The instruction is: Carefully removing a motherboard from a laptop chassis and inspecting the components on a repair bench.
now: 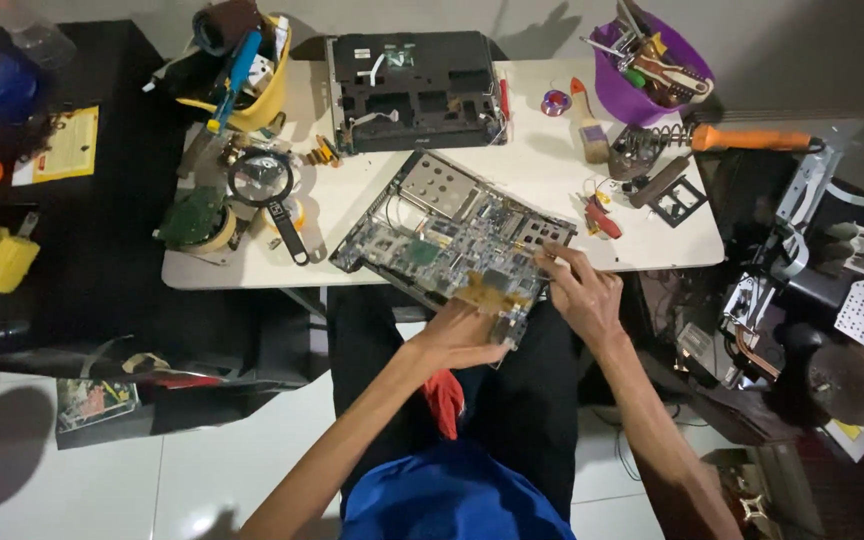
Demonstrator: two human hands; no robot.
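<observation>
1. The white work table (pixel 252 270) carries the job: a laptop taken apart into its large pieces, with tools spread around them
2. The black laptop base shell (pixel 414 90) lies at the far edge of the table, already emptied, with loose ribbon cables showing in its bays; by the look of it the strip-down of the case is done
3. The laptop motherboard (pixel 452 235), with its metal frame plate, lies tilted across the near edge of the table, its near corner overhanging the person's lap; it is out of the shell and is the piece in hand now
4. The left hand (pixel 462 335) comes under the overhanging near corner, fingers curled round the edge, gripping the board beside a patch of yellowish tape
5. The right hand (pixel 584 290) rests on the board's right end, fingers bent and pressing on its edge; whether it pinches a small part I cannot tell
6. Judged from this, work on the board itself is under way and reassembly has not begun
7. A black-handled magnifying glass (pixel 264 185) lies to the left, and an orange-handled soldering iron (pixel 742 138) sits in its stand to the right, both untouched
</observation>
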